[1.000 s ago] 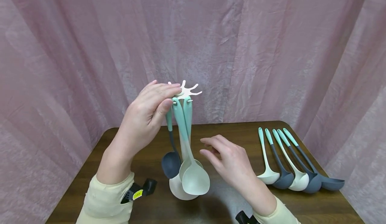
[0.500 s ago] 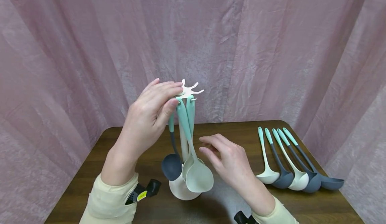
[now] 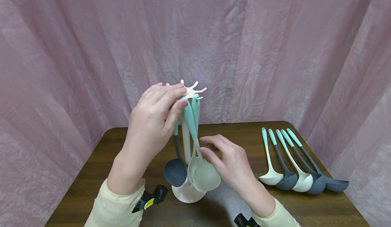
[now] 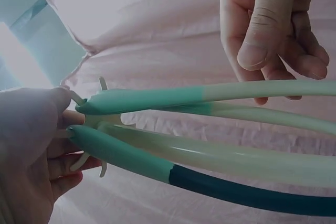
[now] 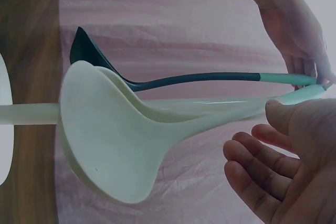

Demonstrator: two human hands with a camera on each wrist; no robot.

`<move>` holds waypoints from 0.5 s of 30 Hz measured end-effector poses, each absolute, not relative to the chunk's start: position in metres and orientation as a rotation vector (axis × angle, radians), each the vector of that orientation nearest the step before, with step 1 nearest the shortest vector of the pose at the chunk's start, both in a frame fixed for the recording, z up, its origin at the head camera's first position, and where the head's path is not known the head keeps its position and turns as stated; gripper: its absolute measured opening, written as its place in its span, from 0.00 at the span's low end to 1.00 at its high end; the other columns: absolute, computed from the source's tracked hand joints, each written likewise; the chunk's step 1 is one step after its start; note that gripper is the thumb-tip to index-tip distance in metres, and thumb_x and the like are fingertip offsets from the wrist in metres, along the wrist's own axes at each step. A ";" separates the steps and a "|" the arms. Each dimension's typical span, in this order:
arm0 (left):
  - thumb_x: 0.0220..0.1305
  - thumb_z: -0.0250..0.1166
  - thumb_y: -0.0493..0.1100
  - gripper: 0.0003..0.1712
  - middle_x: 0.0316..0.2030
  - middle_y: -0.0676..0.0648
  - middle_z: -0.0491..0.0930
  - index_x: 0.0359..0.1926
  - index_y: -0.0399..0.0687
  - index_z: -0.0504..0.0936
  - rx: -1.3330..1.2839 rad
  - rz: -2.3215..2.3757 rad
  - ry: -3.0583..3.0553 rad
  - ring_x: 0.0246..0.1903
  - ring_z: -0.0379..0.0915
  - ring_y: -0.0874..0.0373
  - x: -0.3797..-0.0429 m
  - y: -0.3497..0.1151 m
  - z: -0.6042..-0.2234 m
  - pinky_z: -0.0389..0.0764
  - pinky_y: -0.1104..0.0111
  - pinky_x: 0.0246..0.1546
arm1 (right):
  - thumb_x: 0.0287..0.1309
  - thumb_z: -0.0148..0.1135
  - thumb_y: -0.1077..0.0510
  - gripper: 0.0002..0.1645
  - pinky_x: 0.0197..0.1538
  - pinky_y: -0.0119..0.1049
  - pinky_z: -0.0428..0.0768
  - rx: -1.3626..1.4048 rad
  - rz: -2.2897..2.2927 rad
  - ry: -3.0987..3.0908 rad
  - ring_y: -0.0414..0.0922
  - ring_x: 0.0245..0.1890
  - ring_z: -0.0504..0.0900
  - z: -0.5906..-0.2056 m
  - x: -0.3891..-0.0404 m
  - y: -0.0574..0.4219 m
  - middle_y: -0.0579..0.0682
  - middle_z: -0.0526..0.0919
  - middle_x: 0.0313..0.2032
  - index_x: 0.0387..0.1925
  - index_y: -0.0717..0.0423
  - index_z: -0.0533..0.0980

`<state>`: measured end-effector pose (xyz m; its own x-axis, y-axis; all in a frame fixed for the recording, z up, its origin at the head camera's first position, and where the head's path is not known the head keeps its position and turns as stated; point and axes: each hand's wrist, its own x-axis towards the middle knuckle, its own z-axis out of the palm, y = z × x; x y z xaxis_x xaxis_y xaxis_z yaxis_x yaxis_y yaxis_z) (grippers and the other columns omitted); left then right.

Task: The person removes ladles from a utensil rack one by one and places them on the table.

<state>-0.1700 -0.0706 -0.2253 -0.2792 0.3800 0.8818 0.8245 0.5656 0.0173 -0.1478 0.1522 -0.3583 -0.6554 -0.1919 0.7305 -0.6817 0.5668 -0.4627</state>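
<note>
Ladle rack (image 3: 186,142) under left hand (image 3: 151,115), its top in grip; relaxed right hand (image 3: 228,157) alongside.

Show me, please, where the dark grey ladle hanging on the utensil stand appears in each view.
Head: dark grey ladle hangs lower centre, left of the cream pole.
Left wrist: only its handle shows, running to the lower right.
Right wrist: bowl at upper left, handle reaching right.
Shared landmark: that pole, beside it.

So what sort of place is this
Probably a makeshift filming spot rather than a kitchen: a pink curtain hangs behind a brown table, where ladles lie in a neat row.
</note>
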 end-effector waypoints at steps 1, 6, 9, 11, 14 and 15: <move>0.82 0.67 0.43 0.15 0.59 0.40 0.89 0.58 0.38 0.89 -0.973 -0.605 -1.880 0.60 0.85 0.44 -0.170 -0.070 -0.225 0.69 0.52 0.77 | 0.66 0.80 0.57 0.17 0.36 0.36 0.86 0.694 1.008 -2.167 0.33 0.40 0.87 -0.358 -0.148 0.152 0.37 0.89 0.43 0.55 0.49 0.88; 0.83 0.65 0.45 0.16 0.59 0.40 0.89 0.57 0.38 0.90 -0.962 -0.611 -1.877 0.62 0.84 0.44 -0.171 -0.070 -0.223 0.65 0.50 0.80 | 0.68 0.79 0.57 0.14 0.39 0.37 0.88 0.680 1.004 -2.170 0.34 0.41 0.87 -0.359 -0.149 0.150 0.37 0.89 0.43 0.53 0.48 0.88; 0.84 0.64 0.44 0.16 0.59 0.40 0.89 0.57 0.38 0.90 -0.960 -0.618 -1.876 0.62 0.84 0.45 -0.171 -0.070 -0.223 0.66 0.51 0.79 | 0.72 0.76 0.58 0.12 0.43 0.39 0.88 0.655 1.014 -2.182 0.34 0.43 0.87 -0.359 -0.152 0.150 0.37 0.90 0.45 0.54 0.48 0.89; 0.84 0.63 0.44 0.16 0.58 0.40 0.89 0.57 0.38 0.89 -0.957 -0.620 -1.878 0.61 0.85 0.46 -0.171 -0.069 -0.224 0.66 0.52 0.79 | 0.73 0.75 0.58 0.12 0.45 0.39 0.89 0.639 1.032 -2.197 0.34 0.44 0.87 -0.359 -0.154 0.150 0.38 0.90 0.46 0.55 0.48 0.89; 0.85 0.62 0.45 0.16 0.58 0.40 0.89 0.57 0.38 0.89 -0.951 -0.619 -1.883 0.60 0.85 0.46 -0.170 -0.068 -0.225 0.66 0.52 0.79 | 0.73 0.74 0.58 0.14 0.47 0.40 0.89 0.638 1.095 -2.223 0.35 0.45 0.87 -0.359 -0.156 0.150 0.37 0.90 0.47 0.57 0.48 0.88; 0.85 0.62 0.45 0.16 0.58 0.40 0.89 0.58 0.38 0.89 -0.951 -0.621 -1.885 0.61 0.85 0.46 -0.170 -0.068 -0.225 0.66 0.52 0.80 | 0.73 0.74 0.58 0.15 0.48 0.41 0.89 0.637 1.116 -2.229 0.35 0.45 0.87 -0.359 -0.156 0.149 0.37 0.90 0.48 0.58 0.48 0.88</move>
